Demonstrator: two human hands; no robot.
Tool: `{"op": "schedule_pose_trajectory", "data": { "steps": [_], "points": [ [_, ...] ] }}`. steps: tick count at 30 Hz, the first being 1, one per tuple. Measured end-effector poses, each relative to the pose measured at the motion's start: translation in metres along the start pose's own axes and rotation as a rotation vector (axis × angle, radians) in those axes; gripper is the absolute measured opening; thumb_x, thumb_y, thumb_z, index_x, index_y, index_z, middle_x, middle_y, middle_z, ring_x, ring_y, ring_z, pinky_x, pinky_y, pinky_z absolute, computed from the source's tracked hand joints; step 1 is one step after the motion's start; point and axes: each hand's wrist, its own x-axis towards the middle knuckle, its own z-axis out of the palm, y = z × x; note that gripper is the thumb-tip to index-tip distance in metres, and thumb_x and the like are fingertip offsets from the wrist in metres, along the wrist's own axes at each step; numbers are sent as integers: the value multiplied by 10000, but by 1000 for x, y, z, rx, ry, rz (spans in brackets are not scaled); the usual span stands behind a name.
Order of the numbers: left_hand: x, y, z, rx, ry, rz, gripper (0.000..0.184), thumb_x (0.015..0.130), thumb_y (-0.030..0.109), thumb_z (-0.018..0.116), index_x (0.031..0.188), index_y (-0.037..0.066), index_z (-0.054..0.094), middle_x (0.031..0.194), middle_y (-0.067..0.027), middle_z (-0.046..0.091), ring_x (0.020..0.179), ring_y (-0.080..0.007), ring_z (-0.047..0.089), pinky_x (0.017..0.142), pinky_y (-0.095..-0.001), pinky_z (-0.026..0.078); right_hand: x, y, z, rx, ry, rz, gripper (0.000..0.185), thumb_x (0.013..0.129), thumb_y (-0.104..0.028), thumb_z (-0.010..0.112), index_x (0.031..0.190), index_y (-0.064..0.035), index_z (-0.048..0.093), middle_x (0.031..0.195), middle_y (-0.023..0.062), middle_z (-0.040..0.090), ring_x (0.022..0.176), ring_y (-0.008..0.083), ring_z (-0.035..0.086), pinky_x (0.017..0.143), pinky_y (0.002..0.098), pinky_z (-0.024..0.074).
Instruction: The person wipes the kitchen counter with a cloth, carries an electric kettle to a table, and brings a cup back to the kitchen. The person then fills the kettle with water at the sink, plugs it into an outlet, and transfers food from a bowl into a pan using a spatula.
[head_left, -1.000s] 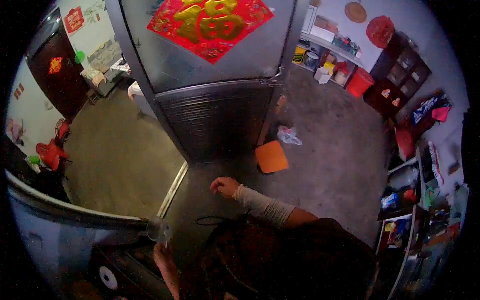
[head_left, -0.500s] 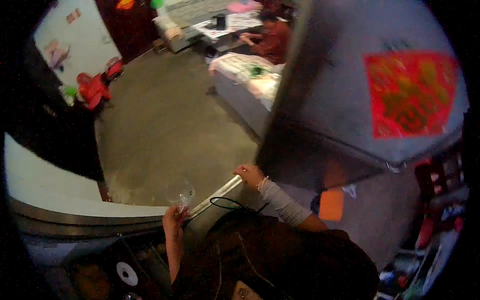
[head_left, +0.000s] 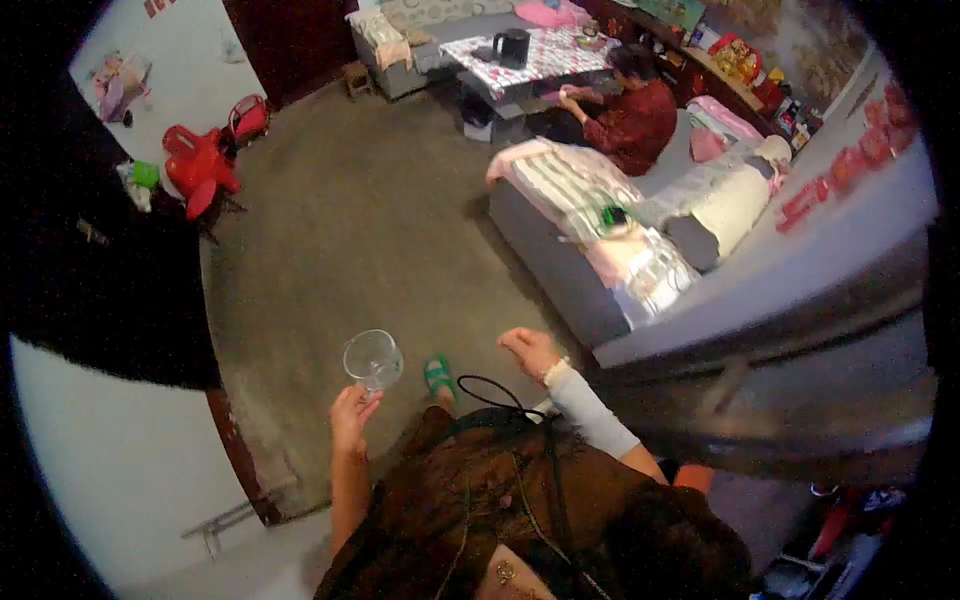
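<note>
A clear, round glass cup is held upright in my left hand, the fingers closed round its lower part. My right hand hangs in the air to the right of the cup, fingers loosely curled; whether it holds anything small cannot be made out. A light sleeve cover wraps the right forearm. Between the hands, a foot in a green sandal shows on the floor, with a black cord loop near my waist.
A patterned table with a black jug stands at the back. Beside it sits a person in dark red. A covered sofa lies ahead right. Red chairs line the left wall; a doorway frame is at left.
The view has turned right and moved past the door into the room. Both hands have come along, the cup staying in my left hand. The seated person and sofa now show fully.
</note>
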Motion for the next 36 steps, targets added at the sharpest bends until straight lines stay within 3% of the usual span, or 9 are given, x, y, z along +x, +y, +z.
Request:
{"op": "schedule_pose_trajectory", "data": {
  "steps": [2,4,9,17,24,28,30,31,36],
  "points": [
    [60,40,16,49,-36,6,187,897,209,536,816,42,557,812,-47,580,821,-184,629,736,-271,479,54,-8,-1,12,36,53,168,893,-237,552,902,-95,641,593,-36,468,461,43,375,411,223,291],
    [116,76,47,176,-124,52,197,898,217,535,854,32,584,846,-56,597,837,-172,625,755,-274,474,108,-12,-9,62,40,126,194,902,-250,532,951,-89,630,658,-4,552,553,88,495,513,257,412],
    [212,158,102,230,-320,97,244,904,236,522,947,3,580,886,-86,629,876,-183,627,779,-279,484,196,-99,-9,197,34,108,180,922,-214,515,1004,-64,570,656,-13,504,568,88,491,480,249,420],
    [378,219,231,178,-568,-34,239,904,218,528,957,-5,595,908,-74,621,888,-163,618,797,-262,465,369,-142,-28,172,6,16,316,932,-242,500,1174,-38,502,924,71,597,693,126,583,634,280,495],
    [511,293,340,360,-642,27,211,896,152,541,939,-39,619,956,-65,614,872,-133,602,803,-259,469,547,-200,-64,419,-46,32,479,938,-254,490,1332,-48,314,1160,123,528,796,190,644,658,279,520],
    [590,313,384,526,-700,152,245,904,194,543,975,-24,629,1017,-95,608,876,-144,592,805,-271,463,623,-219,-86,593,3,133,451,933,-162,484,1333,-53,306,1124,141,545,745,235,663,572,283,550],
    [624,325,412,654,-736,350,204,871,186,583,893,-1,662,1012,-83,599,860,-145,583,795,-266,452,658,-226,-101,557,45,148,448,930,-144,479,1332,-49,305,1117,149,547,732,240,663,568,289,551],
    [645,329,426,656,-752,342,204,871,186,583,893,-1,662,1012,-83,599,860,-145,583,795,-266,452,677,-227,-105,529,79,163,446,927,-125,474,1331,-45,303,1111,157,549,719,244,663,564,296,553],
    [738,355,520,844,-917,525,205,820,212,629,857,12,657,998,-98,589,879,-193,583,770,-301,458,755,-247,-147,618,376,177,417,875,-50,518,1264,-18,372,1010,179,589,634,262,655,529,315,562]
  ]
}}
